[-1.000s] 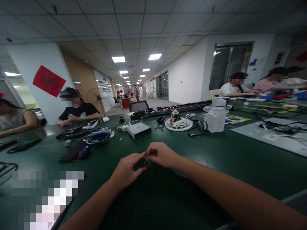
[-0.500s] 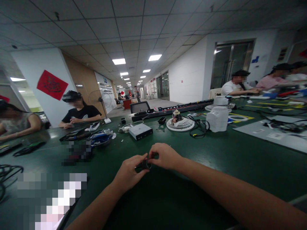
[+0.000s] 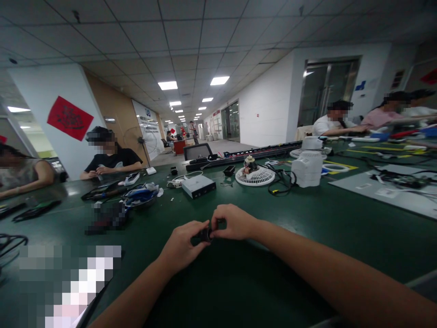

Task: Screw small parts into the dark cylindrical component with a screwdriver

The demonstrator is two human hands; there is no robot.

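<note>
**Over the near tabletop (image 3: 218, 282): fine work on a small dark part (image 3: 205, 234)**

The left hand (image 3: 180, 246) grasps the part, round end facing right; the right hand (image 3: 235, 222) curls its fingertips against that end, whether gripping anything I cannot tell. A silver drive (image 3: 198, 185) lies beyond. Best done with a steady left grip and light, square fingertip pressure.

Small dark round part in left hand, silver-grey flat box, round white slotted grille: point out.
Small dark round part (image 3: 205, 234): head view, exposed side.
Silver-grey flat box (image 3: 198, 183): head view, top face.
Round white slotted grille (image 3: 255, 179): head view, front ribs.
</note>
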